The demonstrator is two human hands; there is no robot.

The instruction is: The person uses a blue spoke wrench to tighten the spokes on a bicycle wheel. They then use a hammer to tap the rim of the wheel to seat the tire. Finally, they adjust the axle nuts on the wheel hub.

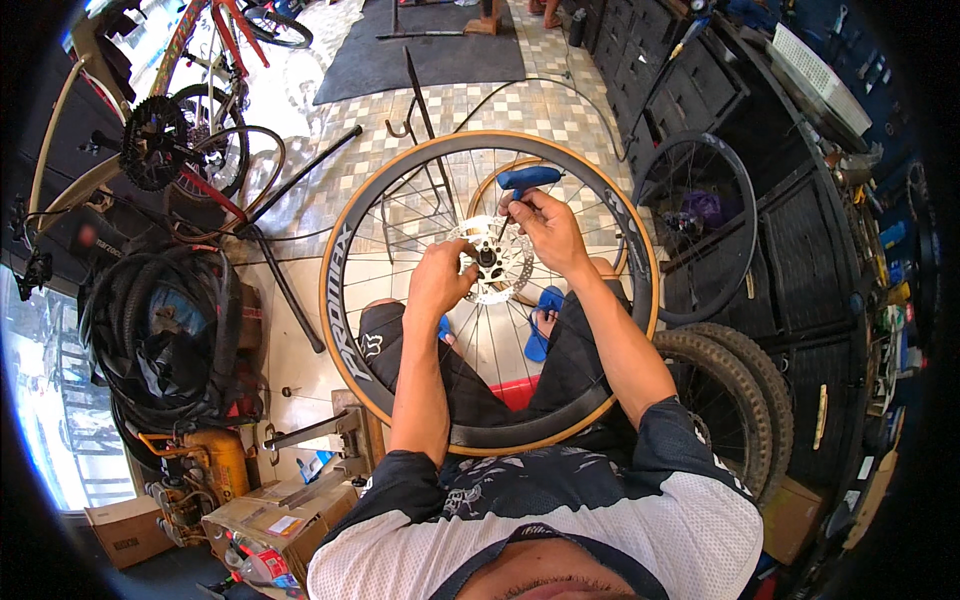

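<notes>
A bicycle wheel (500, 434) with a deep black rim and a tan-edged tyre rests across my lap. At its hub sits a silver brake disc (516, 266) with cut-out holes. My right hand (549, 228) grips a T-handle hex key (530, 179) near the base of its blue handle. The key's dark shaft points down toward the disc's bolts; whether its tip is seated I cannot tell. My left hand (441, 277) is closed at the disc's left side, thumb and fingers beside the hub. Its fingertips partly hide the disc there.
Beneath the wheel are my blue slippers (540, 340). Bikes and a black crankset (154, 140) stand at the far left, with a heap of black tyres (150, 340) nearer. Another wheel (748, 200) and knobby tyres (730, 390) lean against dark drawers on the right. A cardboard box (270, 525) is at lower left.
</notes>
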